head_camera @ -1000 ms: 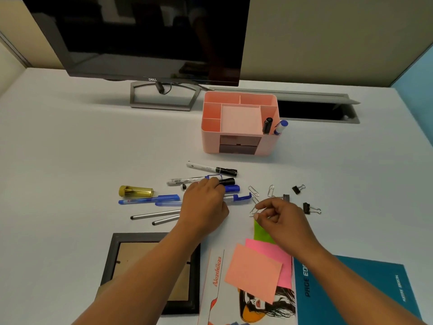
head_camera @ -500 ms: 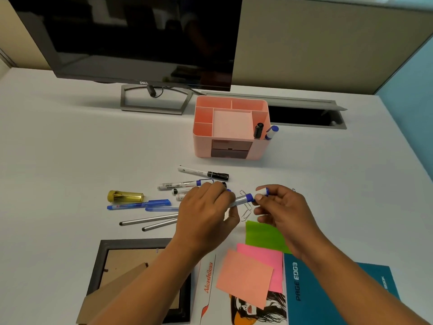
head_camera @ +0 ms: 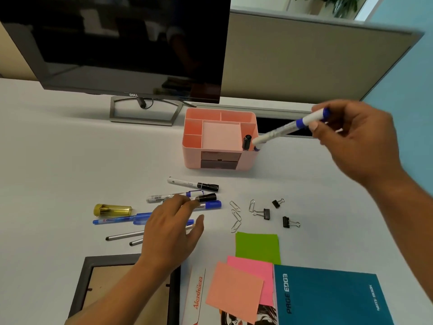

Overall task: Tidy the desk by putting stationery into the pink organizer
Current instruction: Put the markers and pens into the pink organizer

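Right hand (head_camera: pixel 358 141) was up in the air at the far right, thumb and fingers pinched round the blue-capped end of a white marker (head_camera: pixel 290 126). The marker slanted down to the left, and its lower tip sat right at the rim of the front right slot of the pink organizer (head_camera: pixel 194 158). A black marker (head_camera: pixel 246 141) stood upright in that same slot, and a bit of blue poked out just below the held marker's tip. The organizer stood on the white desk (head_camera: pixel 58 160), just in front of the monitor (head_camera: pixel 117 43).

Left hand (head_camera: pixel 171 228) was low over the scattered pens, fingers stretched out and loose, gripping nothing, the fingertips reaching the cluster of loose markers (head_camera: pixel 207 197). One black-capped marker (head_camera: pixel 192 184) lay on its own just beyond them.

To the left were a yellow tube (head_camera: pixel 112 209), blue pens (head_camera: pixel 117 219) and silver pens (head_camera: pixel 121 236), partly under the hand. To the right lay paper clips (head_camera: pixel 235 216) in a loose line, with binder clips (head_camera: pixel 266 213) near them. Closer in were a green sticky note (head_camera: pixel 257 247), a pink one (head_camera: pixel 260 275) and an orange one (head_camera: pixel 234 289), overlapping, beside a teal notebook (head_camera: pixel 328 299). A dark picture frame (head_camera: pixel 89 277) lay at the near left.
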